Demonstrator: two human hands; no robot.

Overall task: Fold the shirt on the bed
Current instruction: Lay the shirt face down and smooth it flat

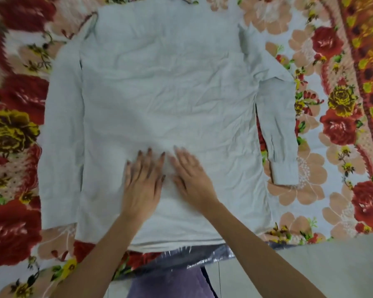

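Both hands flat on the shirt, palms down, fingers straight and slightly spread, gripping nothing. Left hand and right hand lie side by side, near each other, on the near-middle of the shirt body; fingertips point far. Hands a bit blurred. Bare forearms come in from the near edge.

Shirt: pale grey-white, long-sleeved, spread flat on the bed, unfolded, fabric creased all over. Collar end far, partly cut off at the top edge of the view. Hem near, lying at the near edge of the bed. Left sleeve runs straight along the left side of the body, touching it. Right sleeve bends at the elbow and runs down the right side, a narrow gap between it and the body; its cuff points near and rests on the sheet.

Floral bedsheet under everything: red roses, yellow roses, peach flowers on a light ground, showing left, right and far of the shirt.

Near edge: shiny clear plastic just below the hem. Purple cloth at the bottom centre, between the forearms. Grey floor at the near right.
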